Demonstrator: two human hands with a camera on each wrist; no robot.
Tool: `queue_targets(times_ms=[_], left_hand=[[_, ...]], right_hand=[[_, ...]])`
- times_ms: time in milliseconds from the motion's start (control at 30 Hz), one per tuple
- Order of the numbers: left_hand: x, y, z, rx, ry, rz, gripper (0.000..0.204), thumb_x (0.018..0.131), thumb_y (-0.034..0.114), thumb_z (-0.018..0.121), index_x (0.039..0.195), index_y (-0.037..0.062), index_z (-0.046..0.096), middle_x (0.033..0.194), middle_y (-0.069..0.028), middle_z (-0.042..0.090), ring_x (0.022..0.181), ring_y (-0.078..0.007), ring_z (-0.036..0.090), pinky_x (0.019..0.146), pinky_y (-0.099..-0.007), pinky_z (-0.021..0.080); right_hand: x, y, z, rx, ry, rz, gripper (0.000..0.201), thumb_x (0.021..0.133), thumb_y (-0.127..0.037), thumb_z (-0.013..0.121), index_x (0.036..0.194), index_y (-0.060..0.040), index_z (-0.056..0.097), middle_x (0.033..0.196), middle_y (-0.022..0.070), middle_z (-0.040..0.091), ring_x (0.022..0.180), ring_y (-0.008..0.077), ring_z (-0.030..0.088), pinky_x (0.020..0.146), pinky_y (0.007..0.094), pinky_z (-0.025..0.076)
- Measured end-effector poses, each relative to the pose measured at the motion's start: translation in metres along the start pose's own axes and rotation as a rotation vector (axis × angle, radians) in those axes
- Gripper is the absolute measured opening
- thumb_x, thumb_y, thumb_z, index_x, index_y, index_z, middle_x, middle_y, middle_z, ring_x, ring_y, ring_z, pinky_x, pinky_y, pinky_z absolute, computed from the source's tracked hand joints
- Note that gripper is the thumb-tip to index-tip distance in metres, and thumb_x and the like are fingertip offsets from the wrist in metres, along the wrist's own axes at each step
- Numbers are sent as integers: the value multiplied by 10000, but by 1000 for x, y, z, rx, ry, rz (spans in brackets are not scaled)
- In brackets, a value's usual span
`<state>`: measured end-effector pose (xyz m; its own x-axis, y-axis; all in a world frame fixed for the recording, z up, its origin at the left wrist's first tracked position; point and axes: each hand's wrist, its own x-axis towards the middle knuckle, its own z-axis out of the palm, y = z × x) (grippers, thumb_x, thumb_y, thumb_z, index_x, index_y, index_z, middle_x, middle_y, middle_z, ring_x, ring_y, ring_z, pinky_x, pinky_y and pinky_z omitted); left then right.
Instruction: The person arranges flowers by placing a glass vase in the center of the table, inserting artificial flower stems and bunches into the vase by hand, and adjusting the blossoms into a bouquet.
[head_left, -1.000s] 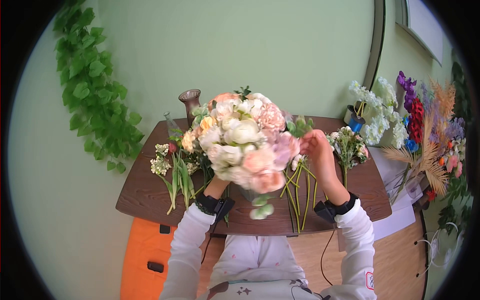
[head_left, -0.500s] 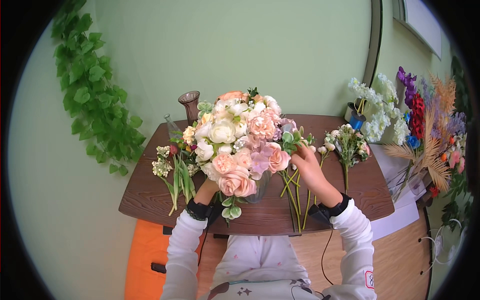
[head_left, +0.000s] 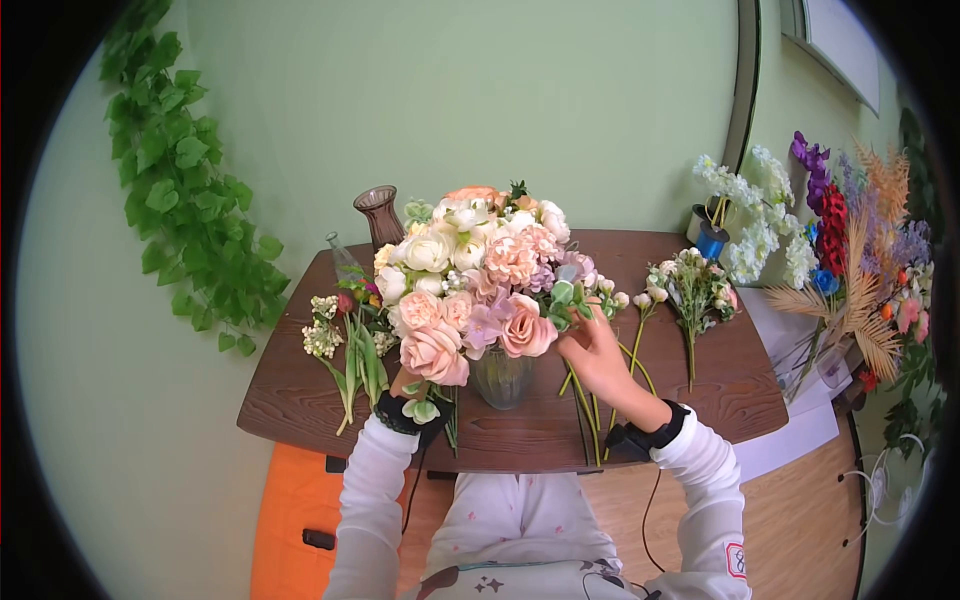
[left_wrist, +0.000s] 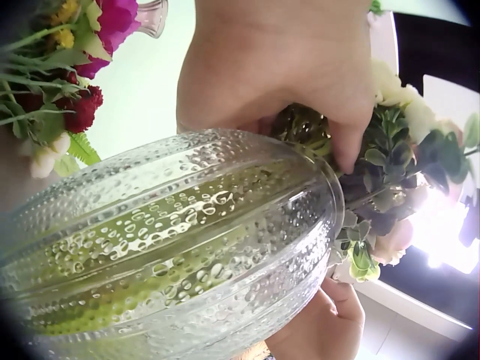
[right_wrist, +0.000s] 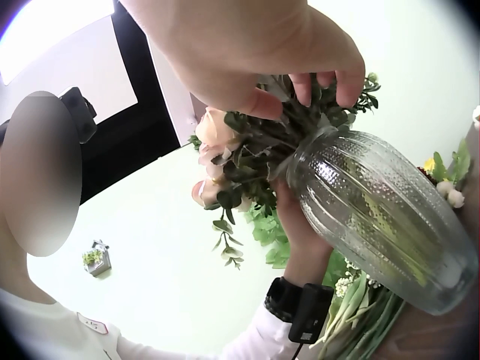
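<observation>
A full bouquet (head_left: 470, 270) of cream, peach and pink flowers stands in a ribbed clear glass vase (head_left: 502, 380). Green stems show through the vase's dimpled wall in both wrist views. My left hand (left_wrist: 277, 67) grips the stems just above the vase rim; the flowers mostly hide it from the head view. On the bouquet's right side is my right hand (head_left: 600, 365), its loosely bent fingers touching the green leaves (right_wrist: 300, 112) under the blooms. A gap shows between its thumb and fingers in the right wrist view.
Loose green stems (head_left: 590, 400) and a small white-flowered bunch (head_left: 692, 290) lie right of the vase. At left are tulip leaves (head_left: 365, 365) and white berry sprigs (head_left: 322, 330). Behind stand a brown glass vase (head_left: 378, 215) and a small clear bottle (head_left: 343, 258). More flowers (head_left: 830, 260) fill the far right.
The bouquet has turned, its pink roses swinging left, and more of the glass vase shows. My right hand has come down and leftward against the leaves. The left hand stays near the vase neck.
</observation>
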<state>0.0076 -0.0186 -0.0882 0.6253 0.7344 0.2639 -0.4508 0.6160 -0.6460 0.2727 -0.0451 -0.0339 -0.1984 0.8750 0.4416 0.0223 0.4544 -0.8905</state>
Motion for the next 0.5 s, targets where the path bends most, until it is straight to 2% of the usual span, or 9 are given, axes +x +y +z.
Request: queue_targets(times_ms=[100, 200, 267, 300, 333, 367, 433, 500], left_hand=[[0, 0, 0, -28, 4, -4, 431, 907, 134, 429, 1307, 13, 321, 1270, -113, 423, 1164, -201, 426, 966, -326, 381], [1, 0, 0, -53, 8, -12, 431, 906, 131, 430, 1307, 12, 323, 1270, -113, 424, 1165, -200, 426, 966, -326, 381], [-4, 0, 0, -72, 11, -18, 431, 906, 130, 431, 1306, 12, 324, 1269, -113, 425, 1165, -199, 426, 967, -325, 381], [-1, 1, 0, -81, 12, -20, 431, 906, 129, 432, 1306, 12, 324, 1269, -113, 425, 1165, -199, 426, 967, -325, 380], [-2, 1, -3, -91, 13, -23, 431, 905, 128, 432, 1306, 11, 325, 1269, -112, 426, 1166, -199, 426, 967, -325, 380], [4, -4, -2, -100, 14, -26, 431, 905, 127, 433, 1306, 11, 325, 1269, -112, 426, 1166, -198, 426, 967, -325, 380], [59, -9, 12, -118, 15, -31, 431, 905, 125, 434, 1305, 11, 326, 1268, -112, 427, 1167, -198, 426, 968, -325, 380], [60, -11, 4, -137, 14, -33, 430, 904, 123, 434, 1305, 10, 327, 1268, -112, 428, 1167, -197, 426, 968, -325, 380]], right_hand=[[-2, -8, 5, -90, 35, 73, 405, 774, -73, 578, 1153, 7, 460, 1095, 124, 466, 997, 201, 503, 823, 318, 424], [-4, -21, 9, -110, -8, 32, 424, 766, -110, 607, 1150, 4, 466, 1085, 135, 481, 1035, 229, 483, 873, 327, 391], [-2, -27, 10, -241, -90, 44, 478, 746, -150, 648, 1154, 12, 458, 1109, 155, 478, 1056, 252, 470, 908, 332, 366], [1, -16, 12, -118, -131, 26, 528, 727, -174, 675, 1160, 24, 447, 1150, 166, 456, 1092, 266, 449, 929, 351, 347], [2, -14, 12, -118, -131, 26, 528, 727, -174, 675, 1160, 24, 447, 1150, 166, 456, 1092, 266, 449, 929, 351, 347], [3, -14, 12, -160, -136, -17, 550, 722, -173, 682, 1171, 26, 434, 1179, 174, 436, 1121, 277, 427, 948, 357, 331], [5, -8, 13, -202, -142, -61, 573, 717, -172, 689, 1183, 27, 421, 1208, 181, 417, 1150, 288, 404, 968, 363, 314], [9, 6, 16, -138, -100, -226, 609, 706, -167, 707, 1203, 13, 403, 1237, 187, 388, 1191, 301, 363, 1002, 366, 280]])
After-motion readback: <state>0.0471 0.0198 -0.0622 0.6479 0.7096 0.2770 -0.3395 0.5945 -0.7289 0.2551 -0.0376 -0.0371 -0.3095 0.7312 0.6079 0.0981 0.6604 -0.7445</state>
